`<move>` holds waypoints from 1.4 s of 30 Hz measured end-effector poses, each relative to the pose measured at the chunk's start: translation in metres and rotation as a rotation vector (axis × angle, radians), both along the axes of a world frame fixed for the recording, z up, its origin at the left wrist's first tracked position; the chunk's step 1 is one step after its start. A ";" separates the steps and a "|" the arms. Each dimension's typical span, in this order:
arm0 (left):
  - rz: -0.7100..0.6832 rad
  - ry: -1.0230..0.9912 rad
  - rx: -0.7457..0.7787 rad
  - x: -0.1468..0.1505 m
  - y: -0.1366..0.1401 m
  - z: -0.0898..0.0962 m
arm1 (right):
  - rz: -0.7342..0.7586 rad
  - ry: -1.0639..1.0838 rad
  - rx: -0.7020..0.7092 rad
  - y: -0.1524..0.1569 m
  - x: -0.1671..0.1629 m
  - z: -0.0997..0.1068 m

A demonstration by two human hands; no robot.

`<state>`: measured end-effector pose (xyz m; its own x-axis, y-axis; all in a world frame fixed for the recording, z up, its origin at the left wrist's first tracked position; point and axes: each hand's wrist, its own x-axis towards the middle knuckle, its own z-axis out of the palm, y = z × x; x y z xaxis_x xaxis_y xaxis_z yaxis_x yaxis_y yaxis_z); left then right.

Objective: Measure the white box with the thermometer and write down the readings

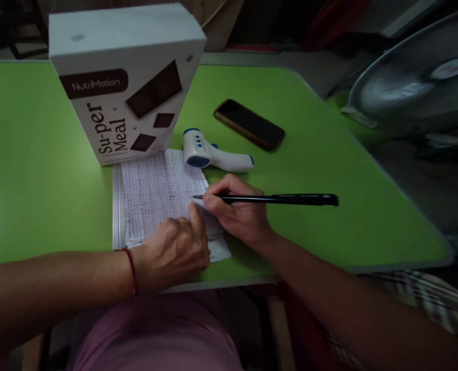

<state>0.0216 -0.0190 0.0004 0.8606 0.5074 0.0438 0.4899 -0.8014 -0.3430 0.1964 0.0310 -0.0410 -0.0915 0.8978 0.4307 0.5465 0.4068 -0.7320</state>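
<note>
- In the centre of the frame, a black pen [283, 199] is being held by the right grip [241, 208], its front part being pinched between thumb and fingers.
- The pen's tip is being pointed leftward over a written sheet [155, 190], left of the frame's centre; whether paper is being touched cannot be told.
- Below the tip, the sheet is being overlapped by the left grip [176, 245], its index finger being stretched toward the tip; whether anything is being gripped beneath the palm cannot be told.
- A red bracelet [131, 272] is being worn on the left wrist.
- Just above the right grip, a white-and-blue handheld thermometer [223, 158] is being carried by the green tabletop [329, 175].
- Farther up and right, a dark phone [250, 124] is being supported screen up.
- At upper left, a white box [97, 54] marked "NutriMotion" is being kept upright behind the sheet.
- At upper right, a round metallic fan [401, 95] is being shown beside the tabletop.
</note>
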 end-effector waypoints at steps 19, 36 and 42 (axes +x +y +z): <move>-0.008 0.012 -0.060 0.002 0.002 -0.001 | 0.028 -0.015 -0.023 0.001 0.002 0.000; 0.002 0.022 -0.069 0.001 0.002 0.001 | -0.002 -0.023 0.015 0.000 0.000 -0.001; 0.009 0.002 -0.085 0.001 0.002 0.000 | 0.002 -0.026 -0.004 0.000 0.002 -0.002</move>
<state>0.0224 -0.0166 0.0001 0.8559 0.5172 -0.0016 0.4969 -0.8232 -0.2746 0.1986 0.0315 -0.0425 -0.1050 0.8995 0.4241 0.5646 0.4050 -0.7192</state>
